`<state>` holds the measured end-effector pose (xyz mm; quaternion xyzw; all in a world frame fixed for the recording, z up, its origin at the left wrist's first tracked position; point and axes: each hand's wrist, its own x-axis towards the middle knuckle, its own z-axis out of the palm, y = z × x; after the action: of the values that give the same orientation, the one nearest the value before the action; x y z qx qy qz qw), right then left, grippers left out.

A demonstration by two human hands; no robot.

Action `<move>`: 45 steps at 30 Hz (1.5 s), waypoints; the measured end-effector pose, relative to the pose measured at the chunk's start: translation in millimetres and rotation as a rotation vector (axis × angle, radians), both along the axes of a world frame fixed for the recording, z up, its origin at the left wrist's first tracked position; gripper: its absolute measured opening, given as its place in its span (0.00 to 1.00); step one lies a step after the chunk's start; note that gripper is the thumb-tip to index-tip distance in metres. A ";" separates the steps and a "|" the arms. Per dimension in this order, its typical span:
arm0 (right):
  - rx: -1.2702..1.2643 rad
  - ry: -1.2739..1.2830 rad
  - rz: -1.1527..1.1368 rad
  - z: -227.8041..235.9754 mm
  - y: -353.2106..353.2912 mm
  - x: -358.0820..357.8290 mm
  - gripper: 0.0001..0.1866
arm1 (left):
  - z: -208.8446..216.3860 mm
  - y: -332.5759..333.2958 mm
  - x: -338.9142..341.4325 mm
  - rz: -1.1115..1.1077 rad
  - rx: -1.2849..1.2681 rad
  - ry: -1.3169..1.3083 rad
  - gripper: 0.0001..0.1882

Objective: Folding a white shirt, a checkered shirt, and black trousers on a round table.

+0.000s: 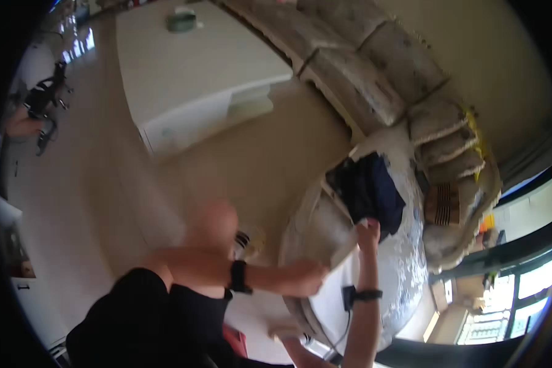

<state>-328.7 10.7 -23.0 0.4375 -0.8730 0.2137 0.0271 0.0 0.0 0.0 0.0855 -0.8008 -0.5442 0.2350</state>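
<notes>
A white cloth (338, 287) stretches between my two hands, its upper edge fairly straight. At its left corner, my left hand (310, 278) is closed in a fist on it. My right hand (368, 233) pinches the other upper corner, close to the dark clothes. Those folded dark navy and black clothes (368, 190) lie in a pile on the pale seat (313, 224), just beyond my right hand. Each of my wrists has a black strap. The exact kind of the white piece cannot be made out, as it is bright and slightly blurred.
A white low table (196, 67) with a green round object (181, 22) stands at the far left. A patterned sofa (356, 80) curves along the back and right, with a brown striped cushion (443, 203). My bent knee (211, 224) is below. Windows (503, 306) are at the right.
</notes>
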 end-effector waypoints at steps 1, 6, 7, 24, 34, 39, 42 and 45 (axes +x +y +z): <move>-0.169 -0.516 -0.071 3.8 -16.9 30.6 0.20 | 11.5 -2.7 6.8 0.013 0.011 -0.081 0.33; -0.539 -0.903 0.020 2.4 -104.6 132.1 0.18 | 16.4 -64.0 59.5 0.081 -0.400 -0.136 0.34; -0.601 -0.933 0.084 5.1 -103.9 136.6 0.18 | 23.9 -59.4 60.3 0.082 -0.536 -0.174 0.36; -0.442 -0.703 -0.349 -27.1 67.7 66.6 0.20 | -51.6 23.6 -19.1 -0.363 -1.116 0.214 0.39; -0.355 -0.472 0.002 -193.5 168.9 -32.6 0.20 | -178.4 96.1 -63.8 -0.556 -1.121 0.267 0.40; -0.041 -0.300 -0.395 -130.0 140.7 21.9 0.26 | -121.1 70.9 -67.3 -0.784 -0.832 -0.059 0.45; 0.015 0.107 -0.372 -86.3 95.3 81.0 0.26 | -167.1 66.5 -70.5 -0.262 -0.999 0.014 0.37; -0.011 0.201 -0.295 -48.2 81.9 112.2 0.29 | -129.1 15.1 -69.8 0.006 -0.944 -0.214 0.27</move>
<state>-216.5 92.6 -71.2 0.3236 -0.9194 0.1674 0.1478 -69.8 15.1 -129.1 0.0274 -0.9797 -0.1088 0.1661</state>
